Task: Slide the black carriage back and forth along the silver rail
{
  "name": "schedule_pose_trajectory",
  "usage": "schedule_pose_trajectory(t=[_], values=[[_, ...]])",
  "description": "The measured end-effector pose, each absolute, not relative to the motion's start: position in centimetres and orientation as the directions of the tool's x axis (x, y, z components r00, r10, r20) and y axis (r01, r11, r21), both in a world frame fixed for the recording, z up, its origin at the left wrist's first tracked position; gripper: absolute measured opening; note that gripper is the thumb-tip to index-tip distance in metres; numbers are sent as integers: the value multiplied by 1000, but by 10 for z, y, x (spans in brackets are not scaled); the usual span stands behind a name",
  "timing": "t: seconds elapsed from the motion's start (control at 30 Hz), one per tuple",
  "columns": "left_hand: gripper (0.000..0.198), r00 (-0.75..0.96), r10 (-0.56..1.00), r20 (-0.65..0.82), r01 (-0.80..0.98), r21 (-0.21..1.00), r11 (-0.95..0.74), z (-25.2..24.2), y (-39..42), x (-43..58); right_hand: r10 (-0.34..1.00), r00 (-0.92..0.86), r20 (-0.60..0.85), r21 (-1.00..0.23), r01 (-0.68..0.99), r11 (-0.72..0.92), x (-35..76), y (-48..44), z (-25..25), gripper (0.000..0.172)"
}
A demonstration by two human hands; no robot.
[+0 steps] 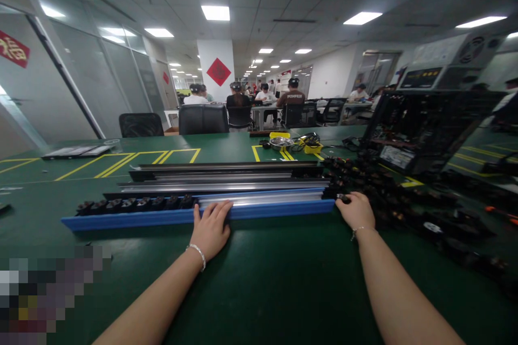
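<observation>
Our left hand (210,229) lay open and flat on the blue rail (162,217), which stretched across the green table (259,291) at twelve o'clock. At its three o'clock end our right hand (355,210) pinched a black clip (342,197). Feeding it in, we judged, needed the rail held steady.

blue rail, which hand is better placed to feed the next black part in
Probably right: the right hand pinches a black part at the blue rail end; the left hand lies flat mid-rail.
</observation>
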State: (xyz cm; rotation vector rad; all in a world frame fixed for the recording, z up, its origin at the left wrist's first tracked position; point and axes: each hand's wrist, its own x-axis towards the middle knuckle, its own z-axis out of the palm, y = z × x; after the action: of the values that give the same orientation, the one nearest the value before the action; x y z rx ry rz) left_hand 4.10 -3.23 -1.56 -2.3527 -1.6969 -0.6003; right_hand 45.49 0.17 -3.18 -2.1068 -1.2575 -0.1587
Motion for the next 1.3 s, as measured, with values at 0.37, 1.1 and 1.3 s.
schedule_pose_trajectory(t=[0.37, 1.1, 1.3], values=[[39, 155, 788, 596, 952, 122, -279, -15, -22, 21, 693, 599, 401, -475, 783, -402, 451, -4, -31, 41], [45, -281, 790, 544, 954, 248, 168, -15, 1, -35, 870, 49, 490, -187, 981, 50, 368, -2, -18, 41], [43, -248, 803, 543, 956, 273, 111, -14, 4, -39, 870, 44, 491, -187, 981, 56, 368, -1, -17, 40]])
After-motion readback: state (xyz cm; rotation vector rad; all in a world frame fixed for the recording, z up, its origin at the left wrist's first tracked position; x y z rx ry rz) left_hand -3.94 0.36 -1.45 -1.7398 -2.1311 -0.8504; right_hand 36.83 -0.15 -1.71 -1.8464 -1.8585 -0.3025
